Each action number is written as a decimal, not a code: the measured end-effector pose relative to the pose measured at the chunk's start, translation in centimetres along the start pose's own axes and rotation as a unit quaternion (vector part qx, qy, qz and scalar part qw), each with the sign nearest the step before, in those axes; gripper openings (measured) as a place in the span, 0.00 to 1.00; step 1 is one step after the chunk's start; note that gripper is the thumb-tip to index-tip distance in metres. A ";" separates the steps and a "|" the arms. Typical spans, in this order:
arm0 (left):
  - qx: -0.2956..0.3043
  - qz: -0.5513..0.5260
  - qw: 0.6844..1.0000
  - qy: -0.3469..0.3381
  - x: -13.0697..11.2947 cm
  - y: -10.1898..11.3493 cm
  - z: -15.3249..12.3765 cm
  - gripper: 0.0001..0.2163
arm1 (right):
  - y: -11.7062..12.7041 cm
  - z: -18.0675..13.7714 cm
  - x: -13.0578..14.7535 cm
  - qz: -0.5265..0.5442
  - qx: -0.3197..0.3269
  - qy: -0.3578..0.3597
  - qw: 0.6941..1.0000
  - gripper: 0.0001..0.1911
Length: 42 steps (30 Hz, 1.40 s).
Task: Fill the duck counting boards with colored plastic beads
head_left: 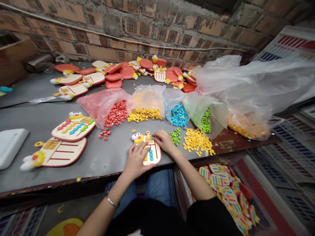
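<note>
Head view: the duck-headed slotted board (157, 151) lies at the centre of the frame, beneath both hands. The left hand (137, 158) clamps its left side, fingers across the face; the right hand (164, 141) brings its fingertips together at the upper right corner, though I cannot tell whether they grip a piece. The front edge of the grey tabletop (105, 159) runs just below. Leftward, open surface reaches two overlapping boards (64, 152); rightward, green pieces (175, 137) and yellow pieces (198, 142) crowd the forearm.
</note>
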<state>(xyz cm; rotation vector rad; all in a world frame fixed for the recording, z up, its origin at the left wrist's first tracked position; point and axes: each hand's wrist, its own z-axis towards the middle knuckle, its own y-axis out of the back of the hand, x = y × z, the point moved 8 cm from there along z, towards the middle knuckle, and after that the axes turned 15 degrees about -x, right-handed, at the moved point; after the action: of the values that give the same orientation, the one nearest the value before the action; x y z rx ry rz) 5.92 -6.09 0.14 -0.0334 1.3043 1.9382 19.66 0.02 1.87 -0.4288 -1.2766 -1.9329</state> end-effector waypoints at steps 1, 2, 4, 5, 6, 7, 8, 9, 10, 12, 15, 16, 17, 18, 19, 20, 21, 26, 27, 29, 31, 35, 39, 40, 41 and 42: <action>-0.001 -0.001 1.000 0.000 0.0 0.0 0.0 0.25 | 0.0 -0.1 0.0 -0.030 -0.012 0.017 0.999 0.07; -0.002 -0.002 1.000 -0.001 0.0 0.1 0.1 0.25 | 0.1 -0.3 0.0 -0.054 -0.026 0.030 0.998 0.07; -0.001 -0.002 1.000 -0.002 -0.1 0.1 0.1 0.24 | 0.1 -0.8 0.0 -0.084 -0.051 0.048 0.994 0.08; 0.000 -0.002 1.000 -0.004 -0.1 0.1 0.1 0.24 | 0.0 -1.0 0.0 -0.093 -0.056 0.053 0.993 0.09; 0.001 0.000 1.000 -0.005 -0.1 0.1 0.1 0.24 | -0.1 -1.2 0.0 -0.099 -0.057 0.056 0.992 0.10; 0.002 0.001 1.000 -0.005 -0.1 0.0 0.1 0.24 | -0.2 -1.5 0.0 -0.105 -0.055 0.059 0.991 0.10; 0.002 0.001 1.000 -0.006 -0.1 0.0 0.1 0.24 | -0.2 -1.7 0.0 -0.109 -0.053 0.059 0.991 0.10; 0.002 0.001 1.000 -0.005 -0.1 0.0 0.0 0.25 | -0.1 -1.9 0.0 -0.110 -0.051 0.060 0.991 0.10; 0.001 0.001 1.000 -0.004 -0.1 0.0 0.0 0.25 | 0.0 -2.1 0.0 -0.107 -0.047 0.063 0.991 0.10; 0.000 -0.002 1.000 0.000 -0.1 0.0 0.0 0.26 | 0.1 -2.5 0.1 -0.084 -0.030 0.075 0.993 0.10; 0.001 -0.002 1.000 0.002 0.0 0.0 0.1 0.29 | -0.3 -3.1 0.4 -0.035 -0.017 0.086 0.996 0.10; 0.001 -0.001 1.000 0.003 0.0 0.0 0.1 0.30 | -0.5 -3.2 0.5 -0.023 -0.021 0.083 0.996 0.10; 0.000 0.000 1.000 0.003 0.0 0.0 0.1 0.31 | -0.7 -3.3 0.6 -0.012 -0.025 0.078 0.997 0.10; -0.002 0.001 1.000 0.004 0.0 0.0 0.1 0.32 | -1.0 -3.3 0.8 -0.001 -0.026 0.073 0.997 0.11; -0.006 0.002 1.000 0.006 0.0 0.0 0.1 0.33 | -1.3 -3.3 1.1 0.014 -0.021 0.072 0.997 0.11; -0.011 0.003 1.000 0.008 0.1 0.0 0.1 0.34 | -1.4 -3.3 1.6 0.033 -0.012 0.074 0.997 0.11; -0.014 0.003 1.000 0.009 0.1 0.1 0.0 0.35 | -1.4 -3.3 2.1 0.056 0.001 0.078 0.995 0.11; -0.010 0.008 1.000 0.001 0.0 0.0 0.1 0.35 | 2.4 -3.5 1.2 0.096 -0.025 0.017 0.995 0.09; -0.007 0.009 1.000 -0.001 -0.1 0.1 0.2 0.33 | 3.7 -3.4 0.0 0.055 -0.061 -0.005 0.997 0.10; -0.003 0.012 1.000 -0.002 -0.2 0.1 0.3 0.30 | 5.6 -3.4 -2.3 -0.060 -0.116 -0.036 0.991 0.10; -0.002 0.012 1.000 0.000 -0.3 0.2 0.3 0.29 | 5.9 -3.2 -4.3 -0.161 -0.108 -0.045 0.980 0.11; -0.006 0.007 1.000 0.002 -0.3 0.3 0.3 0.29 | 5.1 -2.6 -5.3 -0.194 -0.093 -0.041 0.976 0.11; -0.004 0.008 1.000 0.001 -0.2 0.2 0.2 0.30 | 4.2 -1.8 -2.6 -0.061 -0.137 -0.030 0.988 0.09; -0.003 0.010 1.000 0.002 -0.2 0.2 0.2 0.30 | 3.6 -1.7 -1.9 -0.033 -0.134 -0.025 0.990 0.08; -0.002 0.011 1.000 0.003 -0.1 0.1 0.2 0.30 | 2.9 -1.6 -1.2 -0.017 -0.125 -0.017 0.992 0.07; 0.000 0.012 1.000 0.002 -0.1 0.1 0.2 0.30 | 2.2 -1.5 -0.7 -0.015 -0.115 -0.008 0.993 0.07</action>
<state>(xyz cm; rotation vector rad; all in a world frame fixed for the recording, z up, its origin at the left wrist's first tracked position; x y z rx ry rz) 6.03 -6.04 0.34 -0.0214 1.3127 1.9597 21.95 -1.47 2.07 -0.5444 -1.0801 -2.1154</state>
